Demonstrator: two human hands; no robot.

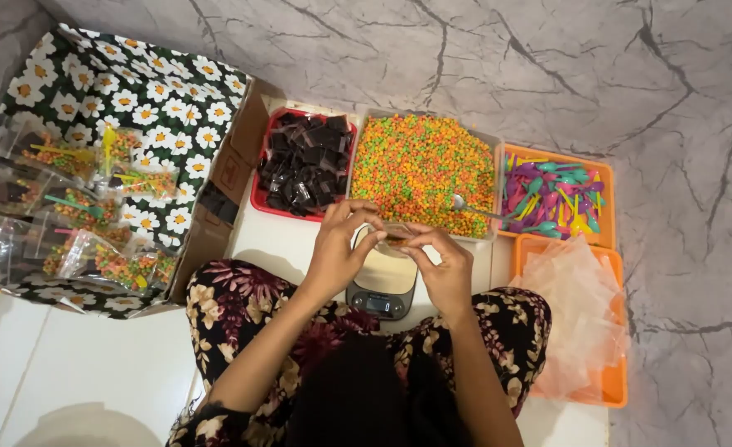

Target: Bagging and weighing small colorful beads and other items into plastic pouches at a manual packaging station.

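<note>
My left hand and my right hand meet over a small digital kitchen scale on the floor. Together they pinch the top of a small clear plastic bag just above the scale's pan. Beyond it sits a clear tub of tiny orange, green and yellow candy balls with a metal spoon resting in it near my right hand.
A red tray of dark wrapped pieces lies left of the tub. An orange tray of coloured plastic spoons and another holding clear bags are at right. A flower-patterned box at left carries several filled packets.
</note>
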